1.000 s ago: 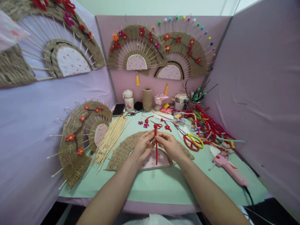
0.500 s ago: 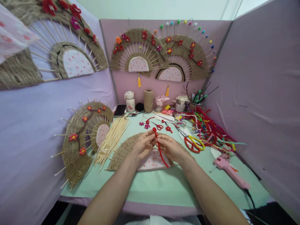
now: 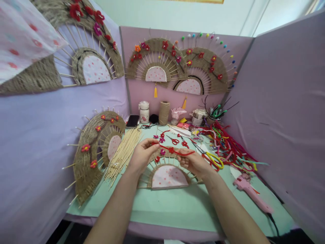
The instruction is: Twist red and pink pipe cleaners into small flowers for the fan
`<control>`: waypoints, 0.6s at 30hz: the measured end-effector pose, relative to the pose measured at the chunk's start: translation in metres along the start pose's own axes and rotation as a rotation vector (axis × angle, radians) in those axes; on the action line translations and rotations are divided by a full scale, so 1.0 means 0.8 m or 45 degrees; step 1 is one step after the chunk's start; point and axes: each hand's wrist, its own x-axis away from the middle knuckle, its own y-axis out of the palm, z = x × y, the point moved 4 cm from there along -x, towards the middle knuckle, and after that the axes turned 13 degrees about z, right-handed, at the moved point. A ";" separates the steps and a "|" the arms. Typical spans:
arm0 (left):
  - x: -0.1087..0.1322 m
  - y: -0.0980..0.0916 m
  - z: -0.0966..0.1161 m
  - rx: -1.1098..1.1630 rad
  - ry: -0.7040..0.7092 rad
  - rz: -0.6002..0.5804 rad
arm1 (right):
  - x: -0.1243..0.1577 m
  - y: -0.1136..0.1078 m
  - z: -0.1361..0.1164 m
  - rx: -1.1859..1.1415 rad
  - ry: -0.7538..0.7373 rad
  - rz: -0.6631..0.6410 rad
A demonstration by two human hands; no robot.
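A red pipe cleaner (image 3: 165, 147) stretches between my two hands above the table. My left hand (image 3: 144, 154) pinches its left end. The fingers of my right hand (image 3: 192, 161) are closed on it near its right part, and a free tip sticks out beyond them. Below the hands lies a half-round twine fan (image 3: 150, 185) of thin sticks with a dotted fabric centre (image 3: 169, 177). On its band sit a magenta flower (image 3: 163, 152) and a red flower (image 3: 157, 159). My right hand and forearm hide the fan's right side.
Yellow-handled scissors (image 3: 214, 160) lie beyond my right hand, near small red scissors (image 3: 174, 141). A pink glue gun (image 3: 252, 193) rests at the right, before a heap of pipe cleaners (image 3: 225, 142). Thin sticks (image 3: 124, 152) lie left. A twine spool (image 3: 164, 113) stands behind.
My hands have moved apart. The pipe cleaner, which hung down with a coiled top, now runs nearly sideways between them. The view has shifted slightly, showing more of the fan.
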 end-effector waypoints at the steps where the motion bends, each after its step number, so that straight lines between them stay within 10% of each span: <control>1: -0.006 -0.011 0.002 0.105 -0.031 0.078 | 0.004 -0.003 -0.009 0.054 -0.050 0.031; 9: -0.031 -0.047 -0.026 0.815 -0.481 0.338 | -0.047 -0.052 -0.093 1.304 -0.662 0.567; 11: -0.028 -0.045 -0.029 0.846 -0.512 0.327 | -0.090 -0.051 -0.085 1.810 -0.582 0.528; 18: -0.025 -0.048 -0.030 0.862 -0.596 0.414 | -0.199 -0.037 -0.030 2.117 -0.298 0.427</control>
